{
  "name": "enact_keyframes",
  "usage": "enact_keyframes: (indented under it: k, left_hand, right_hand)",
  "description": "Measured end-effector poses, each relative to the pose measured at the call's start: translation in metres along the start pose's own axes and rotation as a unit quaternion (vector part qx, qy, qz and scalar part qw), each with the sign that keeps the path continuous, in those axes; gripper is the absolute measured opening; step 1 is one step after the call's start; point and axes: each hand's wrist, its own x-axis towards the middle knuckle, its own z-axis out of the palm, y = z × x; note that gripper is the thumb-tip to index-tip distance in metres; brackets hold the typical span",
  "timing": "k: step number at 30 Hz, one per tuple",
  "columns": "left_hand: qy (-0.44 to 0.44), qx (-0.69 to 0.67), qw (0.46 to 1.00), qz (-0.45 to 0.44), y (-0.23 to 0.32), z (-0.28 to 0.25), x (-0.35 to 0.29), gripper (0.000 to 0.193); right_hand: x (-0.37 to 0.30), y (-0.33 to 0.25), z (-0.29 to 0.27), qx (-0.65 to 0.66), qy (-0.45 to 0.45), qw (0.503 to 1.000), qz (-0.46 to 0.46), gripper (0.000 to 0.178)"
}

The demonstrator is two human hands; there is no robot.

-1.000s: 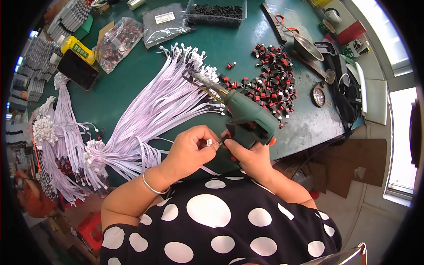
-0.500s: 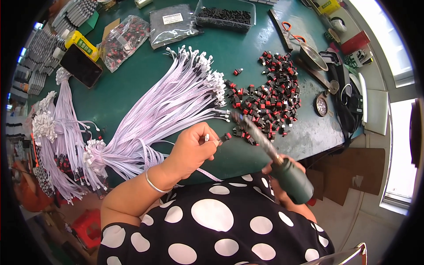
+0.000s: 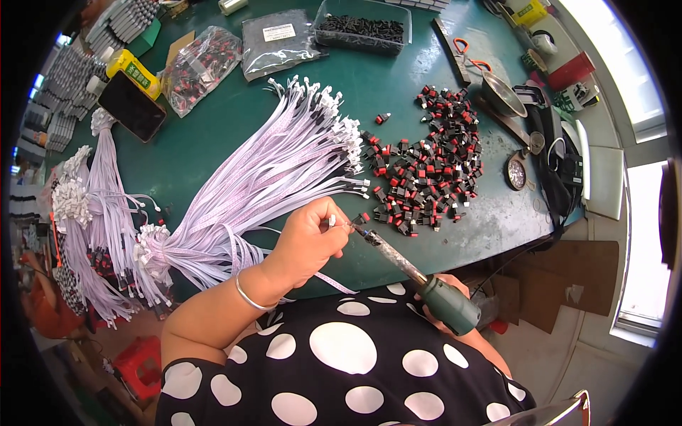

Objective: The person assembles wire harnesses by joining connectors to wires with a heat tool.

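My left hand [image 3: 309,238] is closed in a pinch at the near edge of the bench, with a thin white cable in it. The cable's small white plug [image 3: 332,221] shows between the fingers, and a strip of it trails out below the hand. Just beyond the fingertips is a small red-and-black switch [image 3: 364,217]; whether the fingers touch it is too small to tell. My right hand [image 3: 450,284], partly hidden, grips the green handle of a soldering iron [image 3: 399,260]. The iron's tip is at the switch, close to the left fingertips.
A fan of white cables [image 3: 263,156] lies left of centre, a pile of red-and-black switches [image 3: 433,163] right. Behind stand a clear tub of black parts [image 3: 362,32] and parts bags. A phone [image 3: 133,106] leans on a yellow bottle [image 3: 135,73]. Scissors [image 3: 462,47] and a metal bowl [image 3: 503,94] sit far right.
The soldering iron has swung down and left, and its tip has come to the switch by my left fingertips. My left hand has hardly moved.
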Motion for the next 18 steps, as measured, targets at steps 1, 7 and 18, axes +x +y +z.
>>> enact_keyframes:
  k: [1, 7, 18]
  left_hand:
    - [0.001, 0.002, 1.0, 0.001, 0.0, 0.0, 0.0, 0.01]
    - [0.007, 0.023, 1.0, -0.004, 0.001, -0.001, 0.0, 0.01]
    - [-0.042, 0.112, 0.992, 0.048, 0.006, 0.003, -0.013, 0.01]
  right_hand:
    - [-0.001, -0.001, 0.0, 0.009, 0.003, 1.0, 0.015, 0.026]
    - [-0.004, -0.006, 0.003, 0.065, 0.023, 0.992, 0.103, 0.029]
    - [0.105, -0.049, 0.052, 0.233, 0.194, 0.944, 0.128, 0.029]
